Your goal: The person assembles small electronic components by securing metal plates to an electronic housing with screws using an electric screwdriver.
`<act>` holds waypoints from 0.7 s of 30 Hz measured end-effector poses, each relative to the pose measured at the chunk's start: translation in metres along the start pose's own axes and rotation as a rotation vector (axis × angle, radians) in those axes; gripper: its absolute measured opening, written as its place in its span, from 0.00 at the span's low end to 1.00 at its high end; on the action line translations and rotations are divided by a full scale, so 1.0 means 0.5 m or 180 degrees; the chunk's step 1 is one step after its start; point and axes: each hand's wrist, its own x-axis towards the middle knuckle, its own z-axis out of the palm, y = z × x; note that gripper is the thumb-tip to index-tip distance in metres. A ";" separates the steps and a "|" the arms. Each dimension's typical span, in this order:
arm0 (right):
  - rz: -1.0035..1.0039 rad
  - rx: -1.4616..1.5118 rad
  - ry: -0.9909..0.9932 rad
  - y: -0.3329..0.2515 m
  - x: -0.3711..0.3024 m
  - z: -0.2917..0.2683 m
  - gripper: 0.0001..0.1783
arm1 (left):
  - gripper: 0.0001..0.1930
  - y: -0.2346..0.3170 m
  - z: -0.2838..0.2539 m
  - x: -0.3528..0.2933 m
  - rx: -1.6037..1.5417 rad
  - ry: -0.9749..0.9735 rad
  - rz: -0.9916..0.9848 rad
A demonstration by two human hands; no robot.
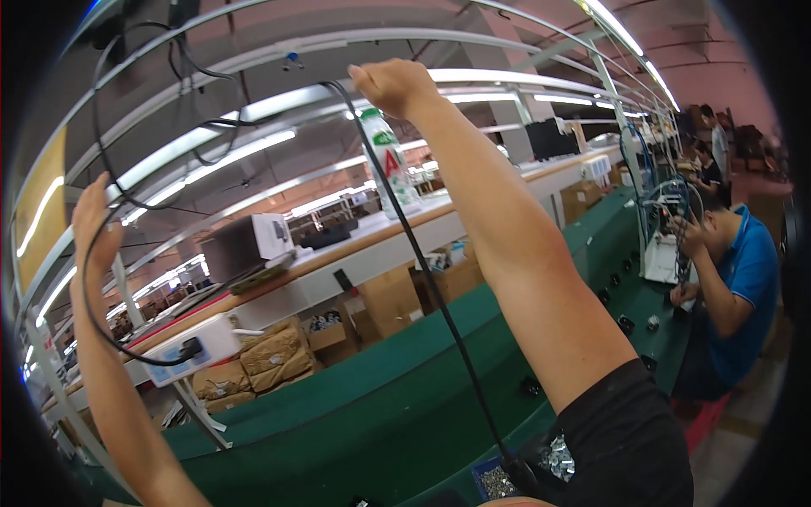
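Observation:
Both my arms are raised toward the metal frame above the bench. My left hand (97,226) is up at the left, beside the left end of a long white light bar (245,116). Its fingers look stretched upward, close to a loop of black cable (102,311). My right hand (394,85) is closed near the bar's right end; whatever lies inside the fingers is hidden. A thick black cord (422,262) drops from beside that hand to the bench. A white and green bottle-shaped package (389,160) with a red mark stands behind it.
A white power strip (193,348) with a black plug is fixed below the shelf. Brown packages (274,359) and cartons lie beyond the green bench (355,414). A blue tray (494,480) of small metal parts sits nearest me. A co-worker in blue (743,287) sits at the right.

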 end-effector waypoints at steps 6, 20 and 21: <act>-0.0300 -0.0259 0.0731 0.002 0.012 0.035 0.29 | 0.39 -0.090 0.042 -0.015 0.0417 -0.0138 0.0061; -0.0884 -0.2152 0.0784 -0.070 0.025 -0.090 0.15 | 0.47 -0.048 -0.010 -0.026 0.1485 -0.0689 -0.0553; -0.0867 -0.2199 0.0797 -0.049 0.029 -0.107 0.15 | 0.47 -0.033 -0.010 -0.014 0.1569 -0.0774 -0.0572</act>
